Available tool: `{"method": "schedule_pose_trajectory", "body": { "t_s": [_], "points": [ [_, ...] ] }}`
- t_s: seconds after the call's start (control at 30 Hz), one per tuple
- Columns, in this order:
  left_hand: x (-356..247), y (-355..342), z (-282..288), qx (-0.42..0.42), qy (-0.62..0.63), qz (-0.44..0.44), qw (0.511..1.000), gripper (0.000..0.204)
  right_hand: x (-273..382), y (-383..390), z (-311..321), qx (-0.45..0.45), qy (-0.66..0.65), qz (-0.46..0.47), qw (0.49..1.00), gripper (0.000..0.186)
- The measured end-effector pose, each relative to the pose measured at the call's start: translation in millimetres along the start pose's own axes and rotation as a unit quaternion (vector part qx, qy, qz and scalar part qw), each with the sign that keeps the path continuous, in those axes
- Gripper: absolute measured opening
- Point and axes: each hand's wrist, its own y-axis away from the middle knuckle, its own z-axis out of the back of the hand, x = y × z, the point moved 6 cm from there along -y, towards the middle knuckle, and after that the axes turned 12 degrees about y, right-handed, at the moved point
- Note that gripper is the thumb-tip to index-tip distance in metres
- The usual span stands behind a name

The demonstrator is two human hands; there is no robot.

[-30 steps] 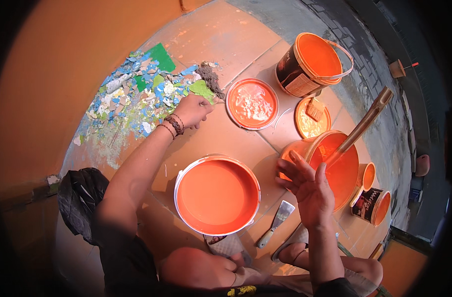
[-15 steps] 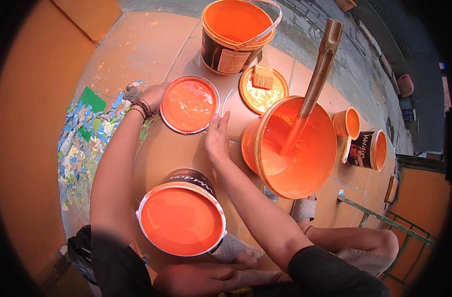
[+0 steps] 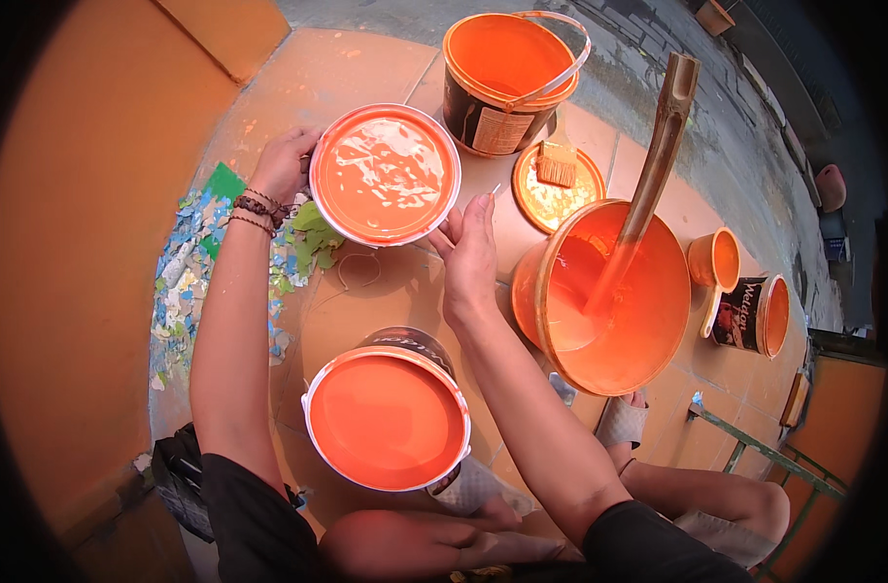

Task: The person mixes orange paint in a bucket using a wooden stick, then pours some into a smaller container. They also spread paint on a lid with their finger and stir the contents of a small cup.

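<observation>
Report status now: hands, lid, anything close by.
Left hand gripping lid, right hand open at its opposite edge. Lid paint-smeared, raised off tiles. Bucket with stick close on right.

1. The left hand (image 3: 287,165) grips the left edge of a paint-coated bucket lid (image 3: 386,175); the right hand (image 3: 470,257) has its fingers at the lower right rim.
2. Below the lid stands a paint-filled bucket (image 3: 386,418) – its paint smooth and orange.
3. To the right, a wooden stick (image 3: 663,146) leans in a wide orange bucket (image 3: 648,325).
4. A flat paintbrush (image 3: 558,167) (bristles orange-stained) lies on another lid (image 3: 533,202).
5. Paint flakes (image 3: 184,301) litter the tiles at left.
</observation>
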Motion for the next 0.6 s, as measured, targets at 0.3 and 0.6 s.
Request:
{"method": "schedule_pose_trajectory", "body": {
  "t_s": [0.3,0.6],
  "points": [
    [-101,156,-42,0.147,0.196,-0.102,0.964,0.031,150,80,39,0.135,-0.046,0.141,0.980,0.077],
    [-95,238,-177,0.263,0.276,-0.018,0.924,0.038,166,92,164,0.145,-0.056,0.054,0.986,0.078]
  ]
}}
